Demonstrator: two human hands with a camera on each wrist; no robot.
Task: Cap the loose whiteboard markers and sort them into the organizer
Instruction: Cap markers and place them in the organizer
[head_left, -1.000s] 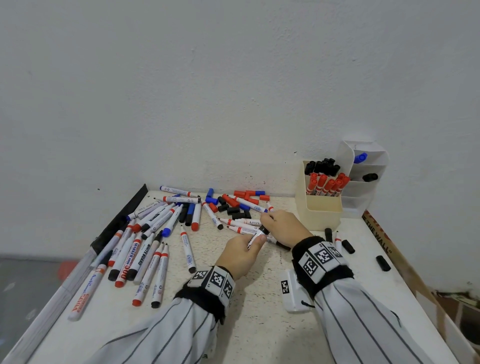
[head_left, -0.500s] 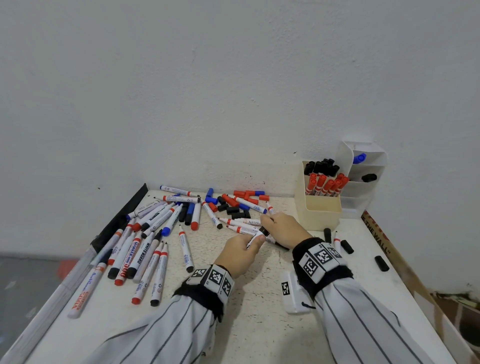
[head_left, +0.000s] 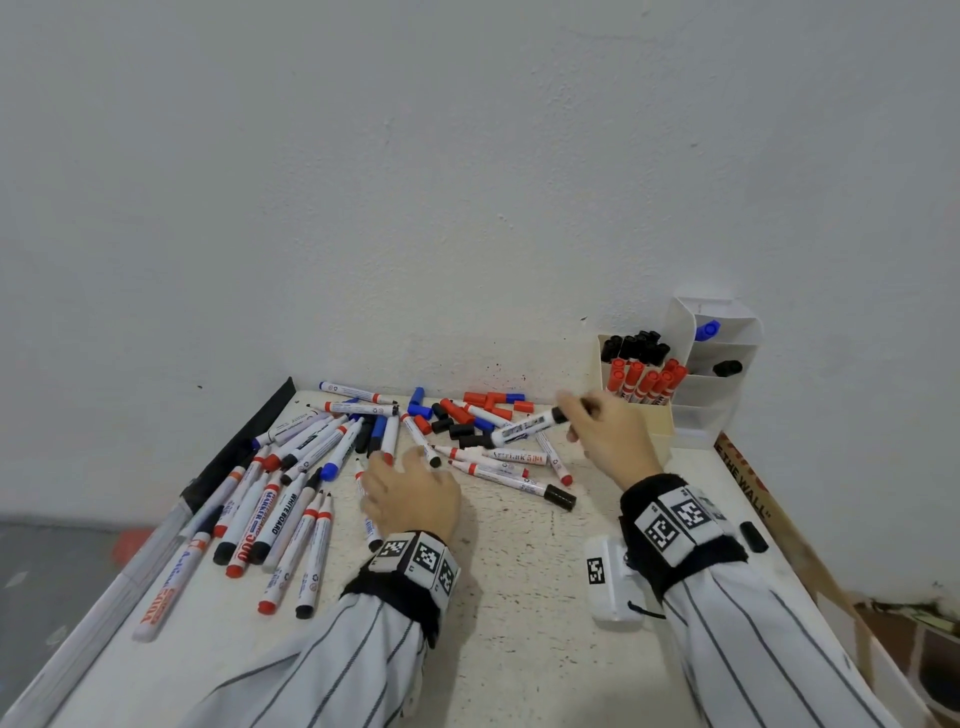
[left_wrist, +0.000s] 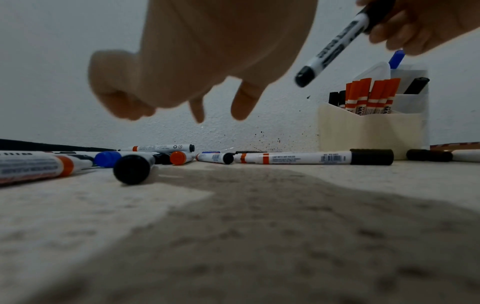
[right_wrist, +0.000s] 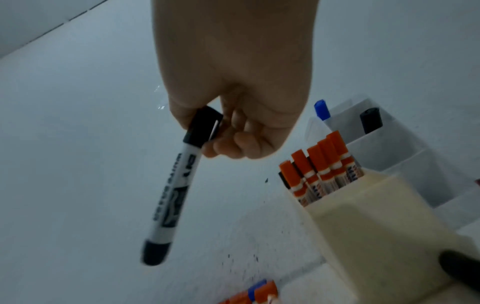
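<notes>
A: From the head view, how far along is it?

B: Partly done, I'd judge. The organizer (head_left: 641, 418) at about 2 o'clock on the tabletop (head_left: 519, 597) already has a row of red-capped markers (head_left: 647, 382) and a cluster of black-capped ones (head_left: 634, 345) behind them; the white tiered section (head_left: 711, 384) beside it shows one blue and one black. A large scatter of loose markers (head_left: 291, 493) spreads from 9 to 12 o'clock, with loose caps (head_left: 467, 415) near 12.

A: And the hands?

B: The right hand (head_left: 608, 434) pinches a capped black marker (head_left: 527, 428) by its cap end, just left of the organizer. The left hand (head_left: 415, 496) hovers over the pile, fingers relaxed, holding nothing.

A: Does the left wrist view agree?

B: Yes. The left hand's fingers (left_wrist: 244, 102) hang loose above the tabletop, empty. The black marker (left_wrist: 335, 45) is in the air at 1 o'clock, the organizer (left_wrist: 371, 131) at 3.

A: The right wrist view?

B: The grip there is curled closed round the marker's black cap (right_wrist: 203, 127), the barrel hanging down toward 7 o'clock. The organizer (right_wrist: 363, 226) is at 4 o'clock, so this one looks ready to drop in. Many remain.
</notes>
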